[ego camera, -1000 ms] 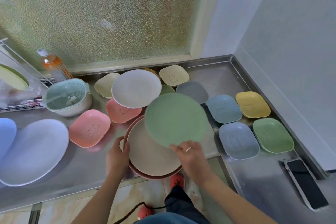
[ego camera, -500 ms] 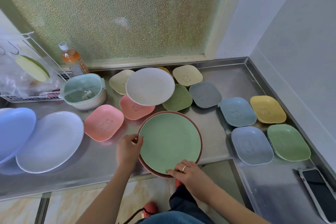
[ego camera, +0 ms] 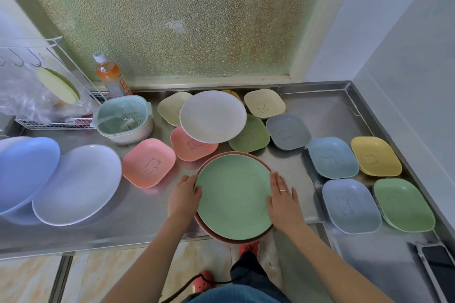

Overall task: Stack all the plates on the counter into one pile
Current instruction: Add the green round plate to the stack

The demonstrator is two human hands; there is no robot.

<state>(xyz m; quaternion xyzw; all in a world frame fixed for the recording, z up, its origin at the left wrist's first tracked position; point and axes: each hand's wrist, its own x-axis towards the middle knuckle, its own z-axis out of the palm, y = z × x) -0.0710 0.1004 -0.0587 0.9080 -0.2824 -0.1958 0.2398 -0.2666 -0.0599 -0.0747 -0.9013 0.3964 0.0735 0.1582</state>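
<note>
Head view shows the left hand (ego camera: 184,195) gripping the green plate (ego camera: 234,200) at its 9 o'clock edge — the right hand (ego camera: 283,198) lies flat and open at 3 o'clock. This plate tops the pile at the counter's (ego camera: 138,214) front edge. At 12 o'clock waits the white plate (ego camera: 213,115) — pink dishes (ego camera: 149,162) crowd nearby.

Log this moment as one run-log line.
stage: squaring pile | left hand: grips pile rim | right hand: flat against green round plate | pile: overhangs counter edge | remaining: white round plate, square dishes unstacked

Frosted window (ego camera: 177,19), white walls (ego camera: 406,32), tiled floor (ego camera: 27,278)
</note>
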